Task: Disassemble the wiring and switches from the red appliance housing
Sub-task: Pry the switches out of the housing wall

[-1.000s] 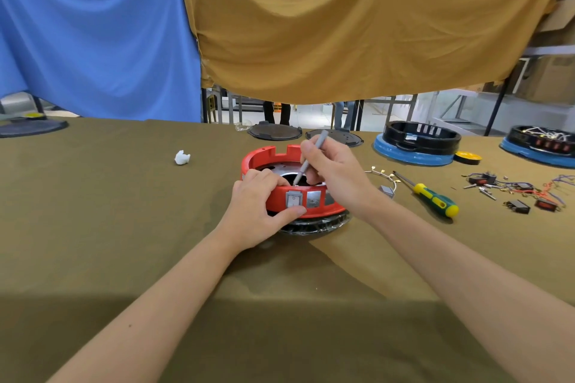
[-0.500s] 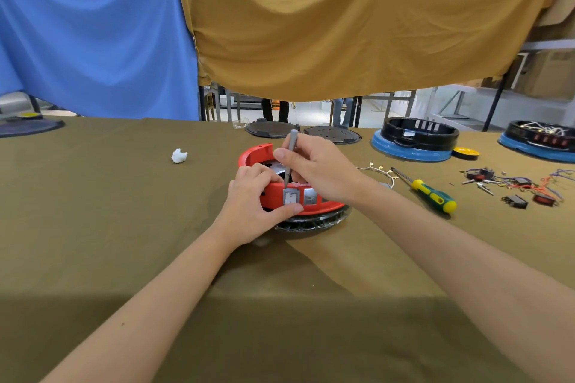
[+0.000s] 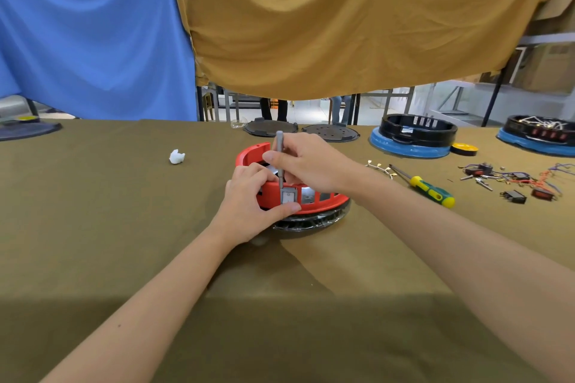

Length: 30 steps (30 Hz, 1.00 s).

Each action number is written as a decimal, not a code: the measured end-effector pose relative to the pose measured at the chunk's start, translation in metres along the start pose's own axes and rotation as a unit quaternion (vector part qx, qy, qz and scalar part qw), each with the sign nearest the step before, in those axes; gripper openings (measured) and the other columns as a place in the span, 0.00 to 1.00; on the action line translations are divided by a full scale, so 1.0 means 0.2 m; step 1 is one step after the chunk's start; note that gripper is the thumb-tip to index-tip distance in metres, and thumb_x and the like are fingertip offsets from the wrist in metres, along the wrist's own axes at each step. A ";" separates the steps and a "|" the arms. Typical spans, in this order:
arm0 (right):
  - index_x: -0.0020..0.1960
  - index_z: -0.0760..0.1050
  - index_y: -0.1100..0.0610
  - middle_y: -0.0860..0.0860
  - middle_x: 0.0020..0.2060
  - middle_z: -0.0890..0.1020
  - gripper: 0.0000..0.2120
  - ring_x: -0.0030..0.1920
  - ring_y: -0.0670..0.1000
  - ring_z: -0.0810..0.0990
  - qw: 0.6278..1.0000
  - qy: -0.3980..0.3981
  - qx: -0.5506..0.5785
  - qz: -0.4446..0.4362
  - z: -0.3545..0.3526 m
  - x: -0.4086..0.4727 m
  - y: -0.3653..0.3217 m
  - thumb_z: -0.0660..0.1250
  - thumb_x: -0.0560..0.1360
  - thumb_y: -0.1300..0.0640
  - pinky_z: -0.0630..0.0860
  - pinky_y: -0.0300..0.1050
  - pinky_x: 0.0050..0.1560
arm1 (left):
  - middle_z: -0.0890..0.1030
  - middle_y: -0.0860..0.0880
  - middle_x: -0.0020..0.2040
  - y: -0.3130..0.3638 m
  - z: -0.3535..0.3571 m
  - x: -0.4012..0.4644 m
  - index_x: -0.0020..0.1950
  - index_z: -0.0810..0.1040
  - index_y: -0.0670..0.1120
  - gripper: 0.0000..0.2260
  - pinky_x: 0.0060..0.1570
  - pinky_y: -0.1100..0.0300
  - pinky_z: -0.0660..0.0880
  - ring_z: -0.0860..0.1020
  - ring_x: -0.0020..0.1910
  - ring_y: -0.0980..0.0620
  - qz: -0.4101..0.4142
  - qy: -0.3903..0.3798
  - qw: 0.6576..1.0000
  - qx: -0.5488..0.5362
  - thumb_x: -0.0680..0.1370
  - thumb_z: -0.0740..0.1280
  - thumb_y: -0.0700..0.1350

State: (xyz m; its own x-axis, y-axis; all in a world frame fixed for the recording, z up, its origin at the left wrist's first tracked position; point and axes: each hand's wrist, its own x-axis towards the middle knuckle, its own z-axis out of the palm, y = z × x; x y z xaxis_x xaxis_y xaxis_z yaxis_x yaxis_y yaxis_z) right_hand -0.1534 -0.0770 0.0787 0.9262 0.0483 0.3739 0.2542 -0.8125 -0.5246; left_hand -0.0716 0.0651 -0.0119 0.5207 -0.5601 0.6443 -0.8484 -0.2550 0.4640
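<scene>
Your left hand (image 3: 249, 205) is gripping the round red plastic housing (image 3: 314, 199) near the table's middle, thumb under its grey switch (image 3: 288, 197). Your right hand (image 3: 306, 162) is pinching a slim grey metal tool (image 3: 280, 152) upright above that switch.

Bright, even overhead light w/ soft shadows; sharp centre, wide-angle bending at edges.

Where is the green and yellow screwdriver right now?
In the head view the screwdriver lies on the table to the right of the red housing, between the right forearm and the pile of loose switches and wires.
</scene>
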 end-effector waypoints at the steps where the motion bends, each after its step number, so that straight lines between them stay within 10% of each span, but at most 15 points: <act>1: 0.41 0.73 0.55 0.45 0.28 0.77 0.14 0.29 0.44 0.74 1.000 -0.007 -0.002 0.004 0.00 0.01 0.00 0.62 0.82 0.49 0.76 0.47 0.36 | 0.74 0.57 0.50 0.00 0.00 0.00 0.51 0.76 0.53 0.25 0.56 0.46 0.71 0.68 0.53 0.54 0.001 -0.001 1.000 -0.002 0.66 0.67 0.71; 13: 0.36 0.68 0.60 0.50 0.23 0.69 0.14 0.20 0.45 0.67 0.987 -0.120 0.023 0.109 0.00 0.19 -0.03 0.60 0.81 0.59 0.71 0.39 0.27 | 0.75 0.59 0.55 0.00 0.00 -0.01 0.54 0.74 0.59 0.22 0.59 0.46 0.72 0.68 0.57 0.55 0.001 -0.001 1.000 -0.009 0.67 0.72 0.68; 22: 0.42 0.73 0.53 0.50 0.33 0.82 0.14 0.30 0.44 0.77 0.997 -0.046 -0.055 0.002 0.00 0.02 0.01 0.62 0.83 0.47 0.75 0.41 0.33 | 0.74 0.55 0.57 -0.01 0.00 0.01 0.56 0.79 0.50 0.32 0.59 0.49 0.69 0.65 0.56 0.55 -0.014 0.001 1.000 0.021 0.65 0.65 0.73; 30: 0.43 0.71 0.60 0.51 0.32 0.73 0.15 0.30 0.48 0.68 0.989 -0.095 -0.116 0.017 0.04 0.09 -0.04 0.57 0.84 0.52 0.66 0.39 0.30 | 0.73 0.55 0.59 -0.02 0.01 0.00 0.61 0.77 0.53 0.33 0.61 0.44 0.70 0.66 0.59 0.53 -0.026 -0.005 1.000 0.012 0.65 0.65 0.73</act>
State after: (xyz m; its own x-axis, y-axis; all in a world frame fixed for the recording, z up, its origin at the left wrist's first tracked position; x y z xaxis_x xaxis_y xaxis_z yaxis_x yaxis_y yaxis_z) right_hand -0.1370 -0.0642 0.0833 0.9742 0.1094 0.1972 0.1721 -0.9257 -0.3369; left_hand -0.0677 0.0649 -0.0143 0.5637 -0.5538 0.6128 -0.8219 -0.3027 0.4825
